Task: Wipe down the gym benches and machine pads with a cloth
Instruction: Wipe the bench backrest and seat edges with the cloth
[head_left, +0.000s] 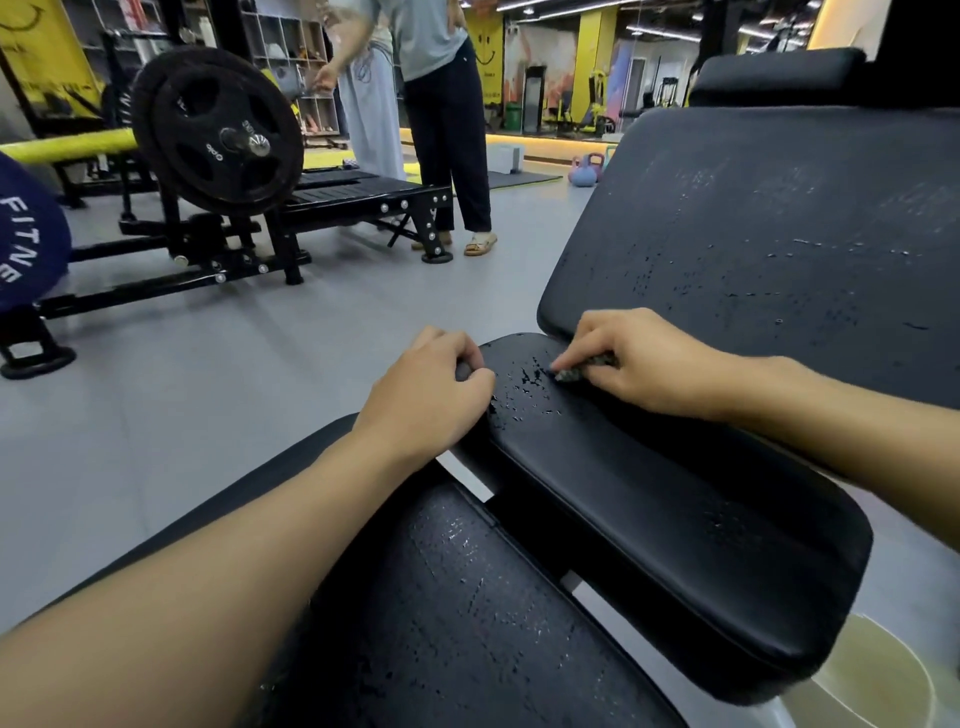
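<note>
Standing at far left, a black weight plate (218, 137) hangs on a machine, with two people (447, 130) on the grey floor beside it. Nearer, the left hand (431, 395) curls its fingers over the left edge of a black seat pad (649, 493), gripping it. Just right, a small bunched grey cloth (582, 366) is pressed against that pad's far end, pinched between the thumb and fingers of the right hand (644, 364). Beyond, at right, rises a cracked, tilted back pad (779, 234).

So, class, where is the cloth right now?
In the head view, the cloth sits just right of centre, pinched under the right hand on the far end of the middle pad, near the backrest; the left hand grips that pad's left edge.
</note>
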